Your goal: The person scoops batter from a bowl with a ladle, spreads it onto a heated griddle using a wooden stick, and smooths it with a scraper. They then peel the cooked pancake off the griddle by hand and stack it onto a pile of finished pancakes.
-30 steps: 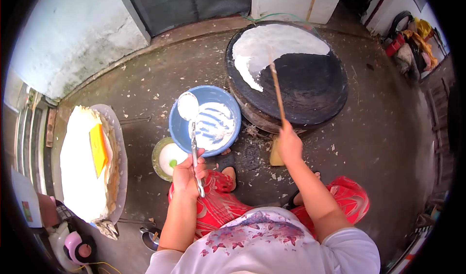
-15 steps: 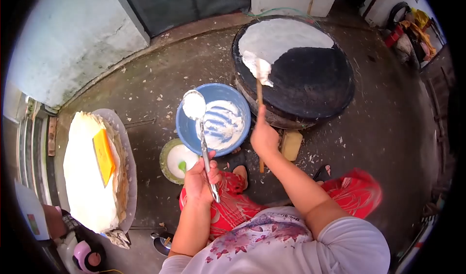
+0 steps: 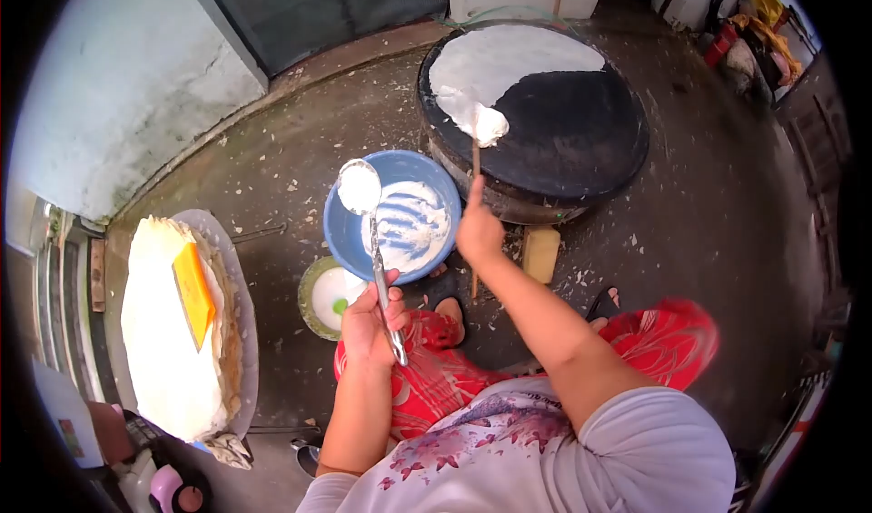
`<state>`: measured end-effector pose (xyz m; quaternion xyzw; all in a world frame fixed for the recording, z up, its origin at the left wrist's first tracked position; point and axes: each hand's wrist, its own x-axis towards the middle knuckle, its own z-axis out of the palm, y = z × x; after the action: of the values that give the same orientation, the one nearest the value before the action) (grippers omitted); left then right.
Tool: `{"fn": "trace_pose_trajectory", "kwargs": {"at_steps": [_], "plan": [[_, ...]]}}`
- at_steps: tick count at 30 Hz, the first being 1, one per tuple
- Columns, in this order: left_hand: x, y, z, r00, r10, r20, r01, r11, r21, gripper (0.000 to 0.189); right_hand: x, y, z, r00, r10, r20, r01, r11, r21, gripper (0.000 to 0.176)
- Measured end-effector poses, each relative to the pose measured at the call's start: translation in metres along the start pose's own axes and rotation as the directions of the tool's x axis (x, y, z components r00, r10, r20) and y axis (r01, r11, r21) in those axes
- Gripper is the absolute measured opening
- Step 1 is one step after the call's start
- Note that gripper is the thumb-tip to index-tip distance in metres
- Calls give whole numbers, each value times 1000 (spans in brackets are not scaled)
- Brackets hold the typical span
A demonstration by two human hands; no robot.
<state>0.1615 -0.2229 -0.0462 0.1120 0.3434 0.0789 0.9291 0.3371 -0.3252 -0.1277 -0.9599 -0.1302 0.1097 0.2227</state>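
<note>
Left hand: closed in a fist round the lower handle of a long silver metal ladle. The ladle's round cup is full of white batter and is held above the left rim of the round blue plastic bowl, which stands on the concrete floor with its inside streaked with batter. Right hand: just right of the blue bowl, fingers wrapped shut round a thin wooden spreading stick. The stick's far end sits in a lump of batter on the large round black griddle, which is beyond the blue bowl and to its right. The far-left part of the griddle carries a spread white batter layer. Small green-rimmed dish: white contents, just beside the blue bowl on its near-left side. Pale yellow block: on the floor right of the blue bowl. Tall stack of white sheets: well apart, left of the blue bowl, with a flat yellow scraper lying on top.
</note>
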Motion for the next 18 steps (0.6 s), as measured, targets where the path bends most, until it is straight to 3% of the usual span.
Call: {"fn": "trace_pose_trajectory", "kwargs": {"at_steps": [3,5,6,9,12,15,17,18], "plan": [[-3,1,1,1000,1,-29,-1,1000,13,33,-32,20,-18,998,41,-54,-38,998,56,67],[-1,2,3,999,3,-52,-2,1000,24,33,-59,20,-32,994,101,33,-104,988,112,67],[0,3,4,999,10,-46,-9,999,40,32,-56,21,-20,998,65,-1,-64,989,135,73],[1,0,2,999,23,-33,-21,998,62,32,-26,23,4,995,-93,-30,90,993,-75,71],[-1,1,1,1000,7,-19,-6,998,56,32,-22,57,-7,990,40,-138,-40,999,-1,72],[1,0,5,998,1,-60,3,998,68,31,-57,67,-28,993,91,-72,-89,996,26,72],[0,-1,9,997,17,-74,-12,997,70,31,-57,62,-19,1000,10,-23,-11,1000,-27,70],[0,-3,9,998,28,-62,-22,996,81,30,-52,61,-13,990,-137,-22,133,983,-130,68]]}}
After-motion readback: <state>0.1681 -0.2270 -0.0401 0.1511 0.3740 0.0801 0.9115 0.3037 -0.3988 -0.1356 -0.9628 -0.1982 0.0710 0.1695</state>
